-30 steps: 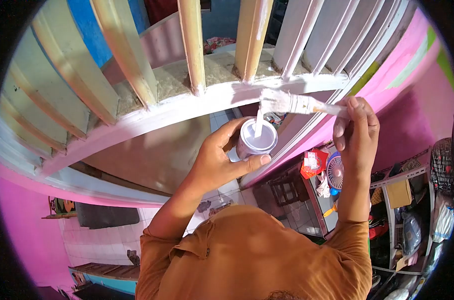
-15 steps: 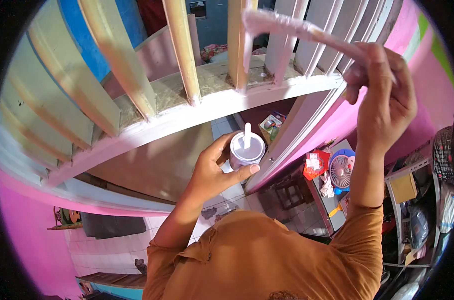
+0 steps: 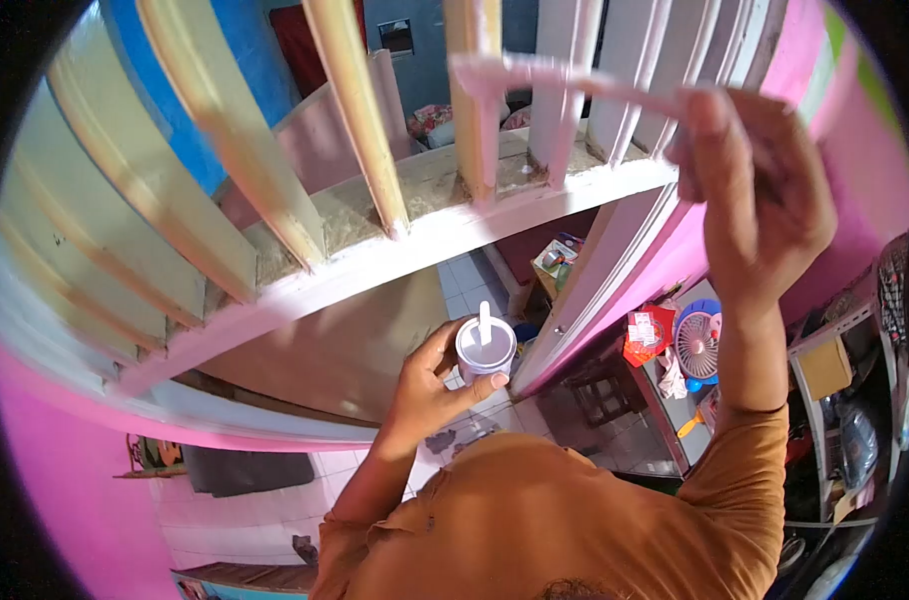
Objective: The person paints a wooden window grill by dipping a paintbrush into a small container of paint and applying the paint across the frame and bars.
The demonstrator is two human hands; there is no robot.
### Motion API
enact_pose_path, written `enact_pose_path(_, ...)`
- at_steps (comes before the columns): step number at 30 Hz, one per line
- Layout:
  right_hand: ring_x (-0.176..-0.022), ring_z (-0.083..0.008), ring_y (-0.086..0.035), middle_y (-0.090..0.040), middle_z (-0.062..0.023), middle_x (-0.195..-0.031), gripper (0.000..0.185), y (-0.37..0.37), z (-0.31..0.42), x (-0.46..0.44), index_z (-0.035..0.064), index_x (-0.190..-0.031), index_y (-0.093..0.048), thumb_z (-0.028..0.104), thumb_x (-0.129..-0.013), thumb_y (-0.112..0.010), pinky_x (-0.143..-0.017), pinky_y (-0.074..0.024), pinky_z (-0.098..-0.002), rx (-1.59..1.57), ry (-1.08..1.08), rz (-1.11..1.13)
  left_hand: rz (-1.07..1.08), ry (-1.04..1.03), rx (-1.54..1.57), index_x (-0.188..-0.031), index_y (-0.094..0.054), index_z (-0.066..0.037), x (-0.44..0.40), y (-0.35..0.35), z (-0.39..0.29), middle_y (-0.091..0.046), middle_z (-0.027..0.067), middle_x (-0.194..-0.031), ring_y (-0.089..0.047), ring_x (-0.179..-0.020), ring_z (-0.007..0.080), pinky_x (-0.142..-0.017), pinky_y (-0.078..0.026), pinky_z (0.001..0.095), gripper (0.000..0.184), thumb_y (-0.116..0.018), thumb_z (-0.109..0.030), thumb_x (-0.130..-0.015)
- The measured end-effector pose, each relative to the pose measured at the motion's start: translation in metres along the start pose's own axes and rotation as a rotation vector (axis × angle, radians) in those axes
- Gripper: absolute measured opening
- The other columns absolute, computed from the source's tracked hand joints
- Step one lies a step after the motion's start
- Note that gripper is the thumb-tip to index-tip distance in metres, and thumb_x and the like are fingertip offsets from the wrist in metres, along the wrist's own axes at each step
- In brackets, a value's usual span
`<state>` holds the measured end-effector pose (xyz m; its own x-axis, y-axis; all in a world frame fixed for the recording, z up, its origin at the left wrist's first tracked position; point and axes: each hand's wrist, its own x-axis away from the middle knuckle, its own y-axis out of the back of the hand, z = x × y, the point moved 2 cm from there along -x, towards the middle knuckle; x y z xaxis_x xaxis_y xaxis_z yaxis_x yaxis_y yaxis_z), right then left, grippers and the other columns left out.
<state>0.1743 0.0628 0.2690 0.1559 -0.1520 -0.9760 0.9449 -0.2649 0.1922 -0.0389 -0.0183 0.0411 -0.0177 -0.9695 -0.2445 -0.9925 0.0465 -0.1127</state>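
My left hand (image 3: 433, 385) is wrapped round a small paint can (image 3: 486, 362) of pale, whitish paint, held upright at chest height. A white stick (image 3: 485, 322) stands up out of the can. Raised at the upper right, my right hand (image 3: 760, 185) grips a paintbrush (image 3: 615, 90) by its handle, the brush pointing left. Its pale, paint-coated bristles overlap a wooden slat (image 3: 478, 150) above the door frame; whether they touch it, I cannot tell. That slat is yellowish on its left and pale pink-white along its right edge.
Yellowish slats (image 3: 350, 110) continue leftward over a white crossbar (image 3: 375, 255). Below it are a brown door (image 3: 315, 345) and its frame. On the right, a small fan (image 3: 697, 342) and a red packet (image 3: 650, 335) lie on a table, near a cluttered shelf (image 3: 825, 370).
The brush has moved left and down along the slat, its handle more level. My view has shifted slightly, and the can sits a little lower in it.
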Motion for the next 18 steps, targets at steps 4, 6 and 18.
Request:
enact_pose_path(4,-0.053,-0.0061,-0.053,-0.065,-0.0049,-0.070,0.019,0.011,0.001,0.001,-0.0045,-0.098,-0.068,0.014,-0.097,-0.066,-0.047,-0.0371,-0.0199,-0.022,-0.034,-0.079,-0.038,0.056,-0.055,-0.134,-0.052,0.004,0.007,0.002,-0.003,-0.059,0.0072,-0.121,-0.058,-0.114,0.0154,-0.099,-0.047,0.0305,0.064,-0.083,-0.006,-0.079)
enact_pose_path(6,-0.053,-0.0071,-0.054,-0.066,-0.0054,-0.070,0.015,0.019,0.001,0.013,-0.0046,-0.095,-0.068,0.011,-0.096,-0.066,-0.047,-0.0384,-0.0210,-0.001,-0.040,0.007,-0.038,0.057,-0.052,-0.134,-0.052,0.004,0.011,0.004,-0.001,-0.059,0.0070,-0.122,-0.058,-0.114,0.0154,-0.099,-0.047,0.0307,0.064,-0.083,-0.006,-0.079)
enact_pose_path(18,-0.049,-0.0051,-0.053,-0.063,-0.0037,-0.063,0.015,0.009,-0.023,-0.043,-0.0035,-0.095,-0.066,0.011,-0.097,-0.066,-0.043,-0.0369,-0.0193,-0.191,0.021,-0.168,-0.061,0.134,-0.029,-0.134,-0.051,0.005,0.025,0.007,0.015,-0.059,0.0070,-0.123,-0.057,-0.116,0.0158,-0.104,-0.045,0.0320,0.064,-0.082,-0.002,-0.079)
